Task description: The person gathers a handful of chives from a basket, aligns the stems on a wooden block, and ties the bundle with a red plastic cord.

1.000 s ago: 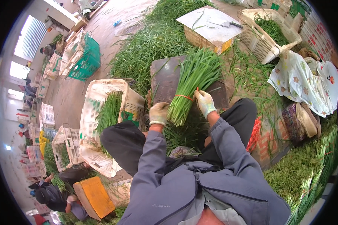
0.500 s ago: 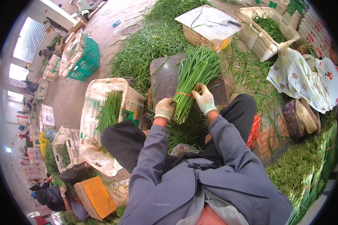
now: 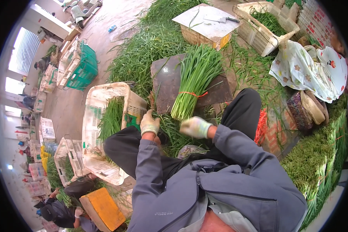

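Observation:
A bundle of long green garlic chives (image 3: 199,77) lies on a dark flat board (image 3: 168,73), its cut ends toward me. A red-orange band (image 3: 195,94) circles it near those ends. My right hand (image 3: 196,127), in a pale work glove, is just below the cut ends; its fingers are blurred, and whether they touch the stalks is unclear. My left hand (image 3: 150,123), gloved too, is away from the bundle, between it and the white crate (image 3: 89,116). Its fingers are apart with nothing seen in them. Chives (image 3: 113,118) lie inside that crate.
Loose greens (image 3: 154,50) pile up beyond the board. A knife (image 3: 222,19) rests on a white-topped box (image 3: 208,29). Red-orange bands (image 3: 261,125) lie by my right knee. Bundled greens (image 3: 317,162) line the right. A co-worker (image 3: 62,210) sits at lower left near a yellow-topped box (image 3: 104,208).
Both hands have let go of the banded bundle. The left has moved left toward the crate, the right down to the cut ends. The bundle stays on the board.

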Tool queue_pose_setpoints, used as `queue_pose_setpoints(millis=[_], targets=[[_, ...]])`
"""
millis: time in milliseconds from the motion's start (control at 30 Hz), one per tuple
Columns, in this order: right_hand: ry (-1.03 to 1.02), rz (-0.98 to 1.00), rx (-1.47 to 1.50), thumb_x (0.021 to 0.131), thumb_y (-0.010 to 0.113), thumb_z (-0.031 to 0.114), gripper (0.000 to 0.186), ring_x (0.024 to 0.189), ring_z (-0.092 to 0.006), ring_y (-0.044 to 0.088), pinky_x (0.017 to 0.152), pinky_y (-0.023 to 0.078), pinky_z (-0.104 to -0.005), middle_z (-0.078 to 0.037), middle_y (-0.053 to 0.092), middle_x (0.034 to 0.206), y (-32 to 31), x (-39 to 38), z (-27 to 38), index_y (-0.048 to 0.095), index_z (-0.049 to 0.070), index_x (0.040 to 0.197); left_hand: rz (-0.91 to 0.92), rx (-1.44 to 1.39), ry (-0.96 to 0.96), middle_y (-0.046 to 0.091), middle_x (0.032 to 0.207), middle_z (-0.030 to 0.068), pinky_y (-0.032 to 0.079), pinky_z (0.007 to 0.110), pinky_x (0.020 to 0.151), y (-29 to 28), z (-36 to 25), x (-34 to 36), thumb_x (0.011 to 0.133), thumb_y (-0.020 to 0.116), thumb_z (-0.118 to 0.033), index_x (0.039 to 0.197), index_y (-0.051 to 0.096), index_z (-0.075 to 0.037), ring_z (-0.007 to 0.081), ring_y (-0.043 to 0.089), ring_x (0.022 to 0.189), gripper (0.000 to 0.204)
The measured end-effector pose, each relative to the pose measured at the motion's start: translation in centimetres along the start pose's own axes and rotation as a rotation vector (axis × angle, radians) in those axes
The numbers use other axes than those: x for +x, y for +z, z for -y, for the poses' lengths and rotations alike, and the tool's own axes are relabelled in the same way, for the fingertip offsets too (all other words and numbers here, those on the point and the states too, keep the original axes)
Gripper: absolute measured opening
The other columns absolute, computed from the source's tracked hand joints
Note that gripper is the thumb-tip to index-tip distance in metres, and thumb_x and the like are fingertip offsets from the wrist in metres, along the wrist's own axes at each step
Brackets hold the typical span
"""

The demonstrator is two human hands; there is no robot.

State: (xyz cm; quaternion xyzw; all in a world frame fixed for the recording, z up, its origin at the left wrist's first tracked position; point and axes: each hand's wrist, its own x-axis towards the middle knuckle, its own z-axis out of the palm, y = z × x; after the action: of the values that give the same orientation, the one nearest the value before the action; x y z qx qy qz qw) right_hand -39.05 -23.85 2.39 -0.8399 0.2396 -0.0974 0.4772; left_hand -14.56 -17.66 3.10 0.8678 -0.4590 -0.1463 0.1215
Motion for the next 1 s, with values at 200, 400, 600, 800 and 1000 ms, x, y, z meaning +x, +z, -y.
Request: queue_pose_setpoints(millis=[200,400,600,800,1000], targets=[[0.204,0.730,-0.046,0.081,0.066,0.037,0.040,0.096,-0.0337,0.066,0.080,0.052,-0.0409,-0.018,0.070,0.099,-0.1,-3.4,5.0,0.070,0.006,0.105,-0.076,-0.244,0.200,0.065,0.119,0.0239,0.047,0.039,0.098,0.0,-6.8,2.4,0.081,0.073,-0.035,0.135,0.052,-0.001,0.0334,0.063,0.111,0.067],[0.591,0.121,-0.331,0.080,0.070,0.028,0.029,0.097,-0.0359,0.067,0.084,0.053,-0.0446,-0.019,0.071,0.099,-1.6,-3.8,-1.0,0.071,0.007,0.100,0.149,0.296,0.079,0.045,0.141,0.0201,0.041,0.042,0.106,5.2,-16.0,-0.3,0.057,0.087,-0.052,0.152,0.013,0.001,0.0386,0.049,0.126,0.132],[0.544,-0.394,-0.083,0.083,0.068,0.043,0.048,0.105,-0.0345,0.065,0.091,0.051,-0.0403,-0.021,0.068,0.111,-1.7,-2.3,-2.9,0.069,0.003,0.111,0.302,-0.473,0.044,0.067,0.108,0.0109,0.053,0.041,0.088,6.5,-9.1,3.0,0.068,0.083,-0.027,0.128,0.053,-0.004,0.0256,0.064,0.100,0.071],[0.319,-0.260,1.482,0.094,0.053,0.059,0.067,0.113,-0.0313,0.061,0.097,0.048,-0.0464,-0.013,0.061,0.130,-1.8,1.5,-7.2,0.051,0.007,0.138,0.929,-1.757,0.046,0.070,0.101,0.0104,0.057,0.037,0.078,4.4,-8.0,-1.1,0.087,0.072,-0.023,0.119,0.060,-0.003,0.0227,0.070,0.085,0.040],[0.461,-0.130,1.565,0.096,0.058,0.045,0.051,0.094,-0.0289,0.068,0.083,0.057,-0.0438,-0.012,0.068,0.114,1.8,3.3,-5.3,0.060,0.004,0.125,0.913,-1.748,-0.261,0.072,0.101,0.0107,0.058,0.039,0.077,7.2,-3.2,-3.4,0.084,0.071,-0.052,0.109,0.066,-0.001,0.0232,0.071,0.086,0.057]])
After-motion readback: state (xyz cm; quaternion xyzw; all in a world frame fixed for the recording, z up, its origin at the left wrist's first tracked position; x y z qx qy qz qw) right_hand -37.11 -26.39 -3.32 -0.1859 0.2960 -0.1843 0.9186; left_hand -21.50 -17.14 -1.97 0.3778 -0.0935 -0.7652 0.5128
